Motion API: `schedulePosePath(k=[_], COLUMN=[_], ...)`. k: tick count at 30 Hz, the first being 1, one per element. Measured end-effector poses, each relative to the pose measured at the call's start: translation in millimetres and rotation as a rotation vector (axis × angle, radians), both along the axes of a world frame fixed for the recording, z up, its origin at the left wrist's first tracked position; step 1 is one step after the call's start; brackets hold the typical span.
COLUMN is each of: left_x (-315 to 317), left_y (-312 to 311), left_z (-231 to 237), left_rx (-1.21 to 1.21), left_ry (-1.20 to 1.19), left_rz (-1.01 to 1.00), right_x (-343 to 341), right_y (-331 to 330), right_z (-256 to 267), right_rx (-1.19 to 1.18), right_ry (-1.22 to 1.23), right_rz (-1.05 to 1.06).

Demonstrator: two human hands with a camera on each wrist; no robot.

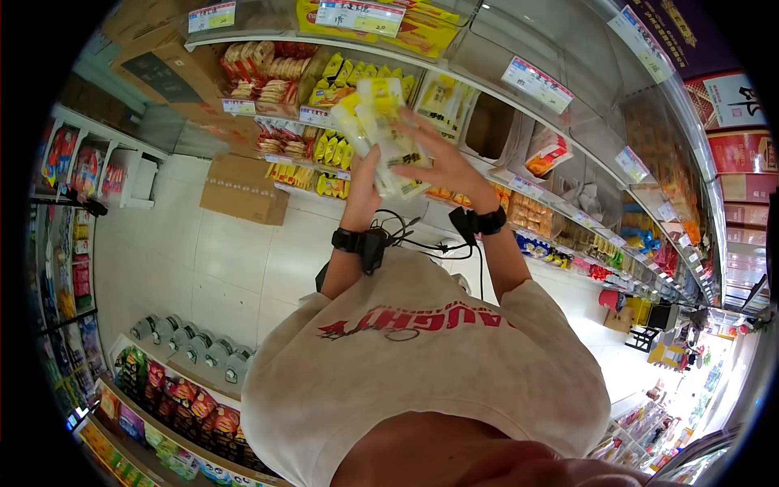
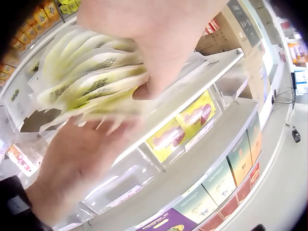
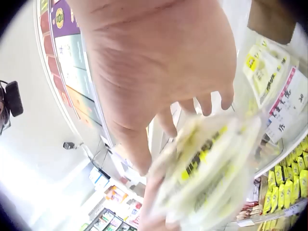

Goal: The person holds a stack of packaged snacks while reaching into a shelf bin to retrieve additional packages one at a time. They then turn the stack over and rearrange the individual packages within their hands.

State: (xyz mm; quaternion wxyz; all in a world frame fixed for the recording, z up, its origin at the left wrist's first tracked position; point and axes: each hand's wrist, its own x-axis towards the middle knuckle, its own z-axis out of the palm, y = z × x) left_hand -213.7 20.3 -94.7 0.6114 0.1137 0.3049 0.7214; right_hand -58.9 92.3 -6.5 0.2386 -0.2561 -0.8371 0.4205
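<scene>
pinched fanned packets [image 2: 96, 70] in the left hand [image 2: 154, 36], spread the right hand [image 3: 166, 67] beside them, seemingly sorting, and probably needed to even their edges next.

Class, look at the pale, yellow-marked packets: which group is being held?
The fanned bundle gripped by the left hand; the other group, shelved beside the brown-lined box, is in neither hand.
</scene>
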Motion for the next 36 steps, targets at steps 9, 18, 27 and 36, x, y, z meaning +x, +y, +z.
schedulePosePath(k=[9, 18, 27, 36], left_x=[3, -7, -6, -8], left_y=[1, 1, -7, 7], left_z=[17, 5, 28, 10], left_rx=[0.031, -0.073, -0.051, -0.036], left_ry=[-0.129, -0.099, -0.033, -0.065], left_rz=[-0.043, -0.072, -0.042, -0.033], right_x=[3, 15, 24, 37], right_y=[-17, 97, 104, 52], right_z=[8, -64, -86, -32], right_rx=[-0.175, 0.008, 0.345, 0.042], right_ry=[0.03, -0.021, -0.361, 0.11], right_rz=[0.07, -0.347, -0.371, -0.589])
